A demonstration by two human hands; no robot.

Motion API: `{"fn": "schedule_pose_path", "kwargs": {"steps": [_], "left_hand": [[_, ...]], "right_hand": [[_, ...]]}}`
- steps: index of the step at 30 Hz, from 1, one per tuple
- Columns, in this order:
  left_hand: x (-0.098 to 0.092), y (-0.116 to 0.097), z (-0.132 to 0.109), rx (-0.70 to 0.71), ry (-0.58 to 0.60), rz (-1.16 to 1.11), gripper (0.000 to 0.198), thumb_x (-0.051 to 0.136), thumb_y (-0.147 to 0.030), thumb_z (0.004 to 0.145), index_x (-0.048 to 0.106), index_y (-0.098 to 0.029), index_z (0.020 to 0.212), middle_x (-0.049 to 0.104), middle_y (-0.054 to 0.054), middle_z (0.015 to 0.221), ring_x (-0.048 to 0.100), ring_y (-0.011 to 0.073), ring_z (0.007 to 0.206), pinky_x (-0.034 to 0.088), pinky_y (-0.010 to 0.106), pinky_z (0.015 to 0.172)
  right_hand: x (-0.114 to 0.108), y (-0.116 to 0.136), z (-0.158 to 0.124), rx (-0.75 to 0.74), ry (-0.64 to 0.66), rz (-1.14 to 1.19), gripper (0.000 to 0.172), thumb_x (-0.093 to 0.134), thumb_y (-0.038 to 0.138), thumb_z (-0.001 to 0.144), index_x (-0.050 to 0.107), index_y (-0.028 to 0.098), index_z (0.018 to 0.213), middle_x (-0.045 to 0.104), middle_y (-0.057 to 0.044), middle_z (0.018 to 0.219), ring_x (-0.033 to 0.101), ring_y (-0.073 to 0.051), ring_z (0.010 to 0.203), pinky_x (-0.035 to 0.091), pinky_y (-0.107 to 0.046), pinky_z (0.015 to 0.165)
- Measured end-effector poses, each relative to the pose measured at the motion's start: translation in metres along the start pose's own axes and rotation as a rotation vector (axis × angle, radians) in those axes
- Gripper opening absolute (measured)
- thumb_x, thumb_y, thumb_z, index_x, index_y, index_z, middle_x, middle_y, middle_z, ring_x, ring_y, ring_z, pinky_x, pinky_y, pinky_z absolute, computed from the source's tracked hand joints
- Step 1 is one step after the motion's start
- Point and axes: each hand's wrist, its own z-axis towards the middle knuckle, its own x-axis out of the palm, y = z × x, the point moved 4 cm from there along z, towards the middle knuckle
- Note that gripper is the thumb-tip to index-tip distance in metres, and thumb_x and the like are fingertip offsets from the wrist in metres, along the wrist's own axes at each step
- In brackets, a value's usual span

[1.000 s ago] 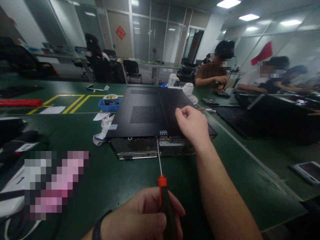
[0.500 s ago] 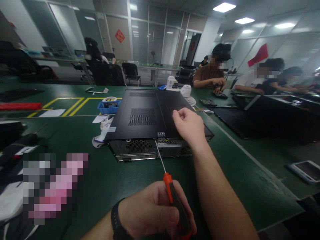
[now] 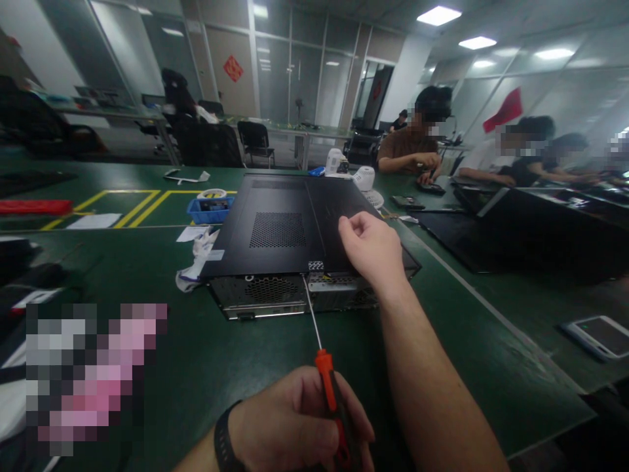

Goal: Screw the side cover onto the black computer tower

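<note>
A black computer case lies flat on the green table, its rear panel towards me. My left hand, with a black band at the wrist, is wrapped around the red and black handle of a screwdriver. The thin shaft points away from me, its tip at the case's rear upper edge beside a small patterned label. On the right part of the case's top rests my right hand, fingers curled in. Its palm side is hidden, so anything in it cannot be made out.
A blue bin with a tape roll, and a white glove, lie left of the case. White plastic parts stand behind it. On the right are a dark panel and a phone-like device. Several people sit beyond.
My left hand and the screwdriver handle have shifted slightly down and left, while the tip stays at the same edge. My right hand stays in place.
</note>
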Motion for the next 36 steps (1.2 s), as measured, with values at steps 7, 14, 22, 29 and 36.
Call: {"fn": "schedule_pose_path", "kwargs": {"steps": [7, 14, 22, 29, 36], "left_hand": [[-0.003, 0.002, 0.000, 0.004, -0.051, 0.018, 0.038, 0.096, -0.034, 0.072, 0.077, -0.012, 0.097, 0.077, 0.008, 0.085, 0.068, 0.0095, 0.063, 0.051, 0.017, 0.057], [-0.011, 0.010, 0.001, 0.047, -0.040, 0.027, 0.041, 0.094, -0.040, 0.076, 0.064, -0.015, 0.089, 0.078, 0.008, 0.084, 0.066, 0.0088, 0.058, 0.049, 0.016, 0.054], [-0.001, 0.002, -0.002, -0.022, -0.030, -0.029, 0.040, 0.095, -0.026, 0.073, 0.079, -0.011, 0.106, 0.080, 0.011, 0.093, 0.072, 0.0104, 0.070, 0.054, 0.018, 0.066], [-0.009, 0.009, -0.003, 0.011, -0.062, 0.010, 0.042, 0.100, -0.029, 0.065, 0.076, -0.012, 0.095, 0.077, 0.007, 0.083, 0.066, 0.0077, 0.061, 0.051, 0.016, 0.059], [-0.009, 0.010, -0.002, 0.061, -0.043, 0.000, 0.038, 0.097, -0.030, 0.070, 0.074, -0.014, 0.094, 0.077, 0.007, 0.080, 0.070, 0.0108, 0.064, 0.052, 0.016, 0.058]], "right_hand": [[0.000, 0.000, 0.000, -0.004, 0.001, 0.000, 0.036, 0.058, 0.056, 0.093, 0.064, 0.026, 0.074, 0.068, 0.000, 0.071, 0.055, -0.018, 0.068, 0.031, -0.034, 0.065], [-0.001, 0.002, 0.000, -0.008, 0.000, -0.004, 0.035, 0.058, 0.055, 0.093, 0.062, 0.026, 0.072, 0.067, 0.000, 0.070, 0.055, -0.018, 0.067, 0.032, -0.034, 0.065], [-0.001, 0.003, -0.001, -0.008, 0.003, -0.002, 0.035, 0.058, 0.053, 0.093, 0.063, 0.026, 0.072, 0.068, -0.001, 0.072, 0.053, -0.018, 0.067, 0.031, -0.034, 0.065], [0.000, 0.001, 0.000, -0.022, -0.011, -0.006, 0.035, 0.057, 0.055, 0.093, 0.063, 0.026, 0.073, 0.068, -0.001, 0.071, 0.055, -0.018, 0.068, 0.031, -0.033, 0.065], [-0.001, 0.002, 0.000, -0.019, -0.008, -0.018, 0.036, 0.057, 0.055, 0.093, 0.062, 0.026, 0.072, 0.068, -0.001, 0.071, 0.054, -0.019, 0.068, 0.031, -0.033, 0.065]]}}
